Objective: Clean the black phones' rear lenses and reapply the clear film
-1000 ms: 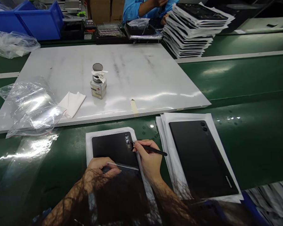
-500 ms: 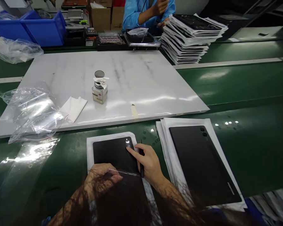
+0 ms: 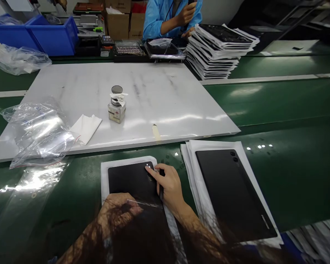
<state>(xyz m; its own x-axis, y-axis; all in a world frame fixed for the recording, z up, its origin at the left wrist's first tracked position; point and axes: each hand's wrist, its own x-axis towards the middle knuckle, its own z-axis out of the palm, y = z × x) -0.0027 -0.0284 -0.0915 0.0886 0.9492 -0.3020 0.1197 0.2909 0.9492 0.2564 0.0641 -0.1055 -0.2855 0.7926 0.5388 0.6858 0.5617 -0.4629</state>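
Note:
A black tablet lies back up on a white sheet in front of me. My left hand rests over its left side, thumb and fingers pinched on the edge of a thin clear film stretching across the tablet. My right hand is at the tablet's upper right, its index fingertip touching the camera area. A slim black tool is held upright in its other fingers; its exact kind is unclear. Dark hair strands blur the tablet's lower part.
A second tablet lies on stacked white sheets at right. On the white board stand a small bottle, a folded wipe and clear bags. Beyond are blue bins, a tall stack and a co-worker.
My right hand has shifted up and slightly left, its index fingertip sliding from the lower lens to the upper one. My left hand keeps its pinch. The view has tilted slightly.

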